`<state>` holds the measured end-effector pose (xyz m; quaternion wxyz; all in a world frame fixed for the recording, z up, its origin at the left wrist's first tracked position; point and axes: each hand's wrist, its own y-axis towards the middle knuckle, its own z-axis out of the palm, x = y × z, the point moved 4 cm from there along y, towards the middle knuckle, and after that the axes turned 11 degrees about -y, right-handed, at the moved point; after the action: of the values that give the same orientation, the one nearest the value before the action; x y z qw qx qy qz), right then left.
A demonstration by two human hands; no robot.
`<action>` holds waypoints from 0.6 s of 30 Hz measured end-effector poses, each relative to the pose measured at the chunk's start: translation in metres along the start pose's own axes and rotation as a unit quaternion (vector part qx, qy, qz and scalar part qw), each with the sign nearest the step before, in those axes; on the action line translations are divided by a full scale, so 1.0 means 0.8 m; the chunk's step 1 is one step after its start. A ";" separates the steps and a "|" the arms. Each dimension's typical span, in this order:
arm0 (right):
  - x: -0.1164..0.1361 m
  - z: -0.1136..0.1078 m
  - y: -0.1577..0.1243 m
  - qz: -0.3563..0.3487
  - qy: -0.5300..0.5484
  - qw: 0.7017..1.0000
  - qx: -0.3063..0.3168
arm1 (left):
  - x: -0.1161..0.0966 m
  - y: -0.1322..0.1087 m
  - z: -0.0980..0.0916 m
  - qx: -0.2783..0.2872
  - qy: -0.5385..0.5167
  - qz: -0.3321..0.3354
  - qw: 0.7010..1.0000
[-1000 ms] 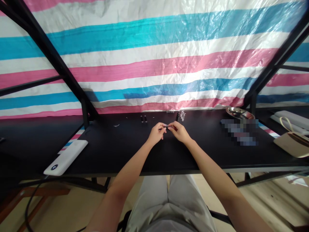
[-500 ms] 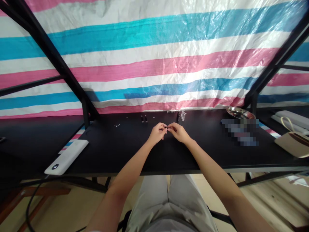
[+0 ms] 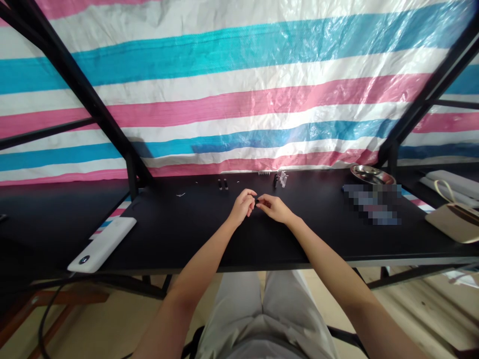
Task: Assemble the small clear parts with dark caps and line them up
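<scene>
So the biggest thing here is the striped plastic sheet [image 3: 224,89] hanging behind everything, then the black table [image 3: 179,229] in front of it. On the left side there's a chunky white slab [image 3: 105,242], power-bank-looking, and far right sits a beige pouch [image 3: 452,224], with a shiny metal dish [image 3: 382,173] near the back edge.

Down to the hands: both are over the middle of the table, fingers almost meeting. The right hand [image 3: 275,207] has thumb and fingers pinched on something. The left hand [image 3: 242,208] is curled right beside it, but I honestly can't tell if it's gripping too.

Behind them lie a clump of clear-looking bits [image 3: 283,179], two little black strips [image 3: 223,184] side by side, and a thin white scrap [image 3: 180,194] off left.

Tiniest of all is the dark piece [image 3: 257,202] at the right fingertips, between the two hands. I'd guess it's super light, stiff, probably hard plastic, and easy to fumble or snap. Fingertips on its outer ends, gentle squeeze, imo.
</scene>
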<state>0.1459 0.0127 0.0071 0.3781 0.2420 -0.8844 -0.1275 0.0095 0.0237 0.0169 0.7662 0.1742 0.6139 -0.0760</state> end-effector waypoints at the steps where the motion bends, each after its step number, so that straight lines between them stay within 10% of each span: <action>1: -0.002 -0.002 0.001 0.005 -0.008 1.000 -0.013 | 0.000 0.000 0.000 -0.006 0.001 0.003 1.000; 8: -0.047 -0.047 0.013 0.169 -0.175 0.959 -0.145 | -0.003 -0.001 -0.003 -0.035 0.027 0.021 0.999; 18: -0.085 -0.059 0.036 0.253 -0.330 0.909 -0.033 | 0.001 0.001 -0.002 -0.016 0.057 0.010 0.998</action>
<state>0.2112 0.0711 0.0096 0.0922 -0.0579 -0.9856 -0.1295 0.0087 0.0249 0.0158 0.7332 0.1718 0.6562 -0.0484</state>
